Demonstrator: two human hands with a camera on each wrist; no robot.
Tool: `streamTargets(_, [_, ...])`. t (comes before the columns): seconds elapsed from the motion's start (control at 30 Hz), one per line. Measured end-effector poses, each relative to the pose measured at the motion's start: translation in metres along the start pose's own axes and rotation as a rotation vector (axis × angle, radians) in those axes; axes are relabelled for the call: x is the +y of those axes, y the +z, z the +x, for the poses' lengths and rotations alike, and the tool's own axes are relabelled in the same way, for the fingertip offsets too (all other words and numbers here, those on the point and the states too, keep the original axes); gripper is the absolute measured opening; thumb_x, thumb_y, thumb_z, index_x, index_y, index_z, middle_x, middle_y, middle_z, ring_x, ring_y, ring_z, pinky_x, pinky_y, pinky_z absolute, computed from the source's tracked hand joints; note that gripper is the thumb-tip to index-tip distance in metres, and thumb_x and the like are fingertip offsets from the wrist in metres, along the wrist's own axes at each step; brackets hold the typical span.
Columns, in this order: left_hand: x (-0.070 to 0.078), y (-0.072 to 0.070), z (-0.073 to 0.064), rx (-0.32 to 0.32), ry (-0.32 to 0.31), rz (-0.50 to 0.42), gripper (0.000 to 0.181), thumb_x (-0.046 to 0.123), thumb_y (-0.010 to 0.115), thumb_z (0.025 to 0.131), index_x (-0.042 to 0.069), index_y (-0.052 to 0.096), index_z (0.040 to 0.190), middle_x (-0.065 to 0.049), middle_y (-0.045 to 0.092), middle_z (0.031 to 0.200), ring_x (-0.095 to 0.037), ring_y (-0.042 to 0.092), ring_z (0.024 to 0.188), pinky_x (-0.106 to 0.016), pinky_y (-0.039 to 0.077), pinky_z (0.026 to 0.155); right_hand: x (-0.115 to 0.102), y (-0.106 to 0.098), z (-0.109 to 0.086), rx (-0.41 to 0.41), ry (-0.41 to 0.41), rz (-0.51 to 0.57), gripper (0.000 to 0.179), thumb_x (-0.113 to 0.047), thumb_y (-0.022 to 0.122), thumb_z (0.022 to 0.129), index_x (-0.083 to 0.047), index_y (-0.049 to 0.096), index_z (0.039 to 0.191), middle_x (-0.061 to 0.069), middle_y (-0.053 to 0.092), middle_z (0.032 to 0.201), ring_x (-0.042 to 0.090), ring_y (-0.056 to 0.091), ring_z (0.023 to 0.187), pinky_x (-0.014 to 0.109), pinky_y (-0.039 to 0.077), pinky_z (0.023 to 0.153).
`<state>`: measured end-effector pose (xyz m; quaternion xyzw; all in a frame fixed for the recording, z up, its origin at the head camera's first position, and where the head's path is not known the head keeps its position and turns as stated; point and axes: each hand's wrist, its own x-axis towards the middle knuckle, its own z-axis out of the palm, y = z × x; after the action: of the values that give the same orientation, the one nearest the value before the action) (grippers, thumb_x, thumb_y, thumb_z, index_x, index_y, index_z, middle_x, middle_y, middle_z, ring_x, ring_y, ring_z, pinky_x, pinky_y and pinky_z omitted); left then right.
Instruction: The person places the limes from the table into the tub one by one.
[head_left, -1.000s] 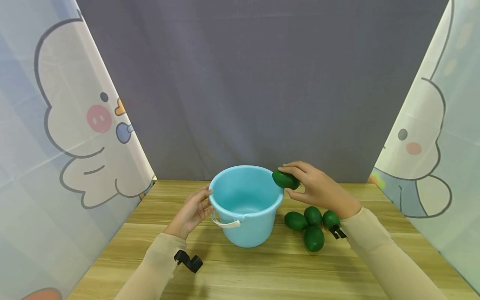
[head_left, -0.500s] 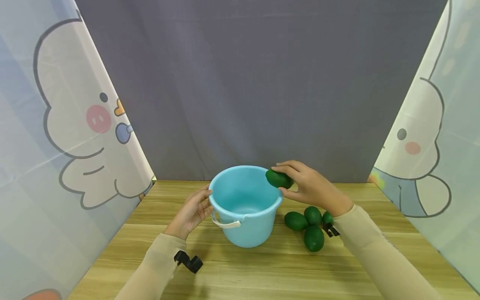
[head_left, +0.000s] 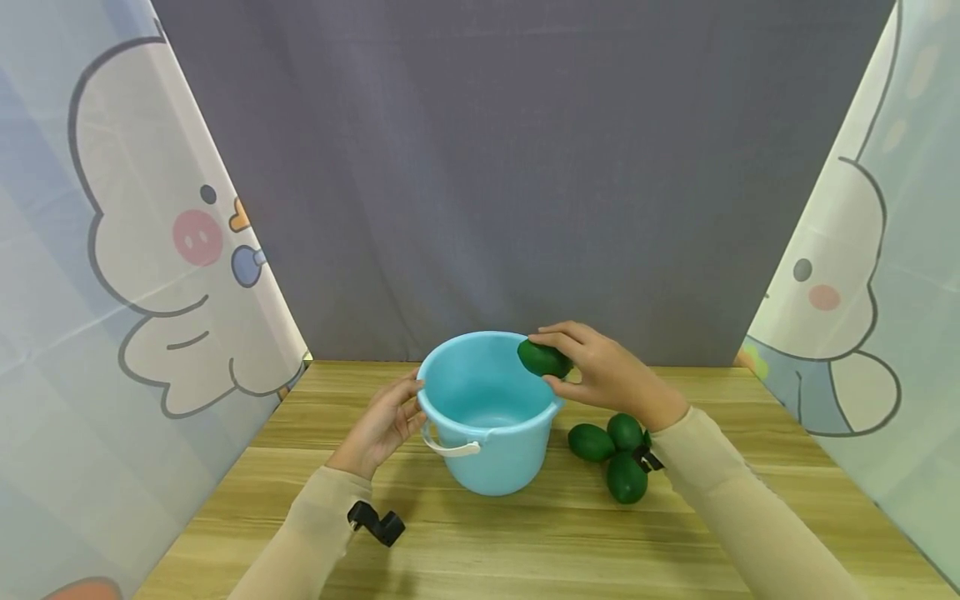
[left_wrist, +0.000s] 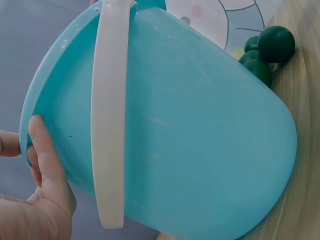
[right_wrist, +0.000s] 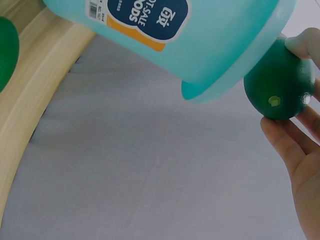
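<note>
A light blue plastic bucket [head_left: 498, 462] stands upright on the wooden table, its white handle [head_left: 453, 451] hanging down at the front left. My left hand [head_left: 381, 427] holds the bucket's rim at the left, with fingers on both sides of the rim in the left wrist view. With thumb and fingers my right hand [head_left: 606, 371] grips a glossy dark green avocado [head_left: 542, 358] over the bucket's right rim. In the right wrist view the stem scar shows on this avocado [right_wrist: 277, 82]. The visible inside of the bucket shows only bare blue plastic.
Several more avocados [head_left: 626, 477] lie clustered on the table [head_left: 525, 550] right of the bucket, one mostly hidden by my right wrist. A grey curtain [head_left: 487, 167] hangs behind the table. Printed cartoon cloths [head_left: 165, 350] flank both sides.
My right hand has moved left with the avocado, from the bucket's right edge to over its opening. The left hand and the bucket have stayed in place.
</note>
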<state>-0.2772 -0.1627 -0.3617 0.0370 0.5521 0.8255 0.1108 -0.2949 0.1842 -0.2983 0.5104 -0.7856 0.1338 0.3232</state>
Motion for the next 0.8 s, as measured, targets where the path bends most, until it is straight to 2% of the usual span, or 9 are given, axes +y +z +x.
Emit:
streamTargets(0.43, [-0.002, -0.002, 0.001, -0.037, 0.03, 0.0, 0.057, 0.011, 0.05, 0.101, 0.0, 0.029, 0.154, -0.005, 0.052, 0.109, -0.005, 0.06, 0.076, -0.014, 0.056, 0.066, -0.006, 0.014, 0.008, -0.005, -0.006, 0.019, 0.054, -0.02, 0.078, 0.084, -0.004, 0.061, 0.133, 0.012, 0.059, 0.13, 0.026, 0.06, 0.115, 0.036, 0.059, 0.087])
streamTargets(0.8, [-0.002, -0.001, 0.002, -0.044, 0.031, -0.019, 0.054, 0.01, 0.049, 0.103, 0.001, 0.031, 0.153, -0.005, 0.052, 0.107, -0.006, 0.06, 0.074, -0.014, 0.056, 0.063, -0.008, 0.016, 0.012, -0.032, -0.026, 0.031, 0.054, -0.02, 0.077, 0.085, -0.002, 0.06, 0.133, 0.012, 0.06, 0.129, 0.026, 0.06, 0.116, 0.037, 0.058, 0.091])
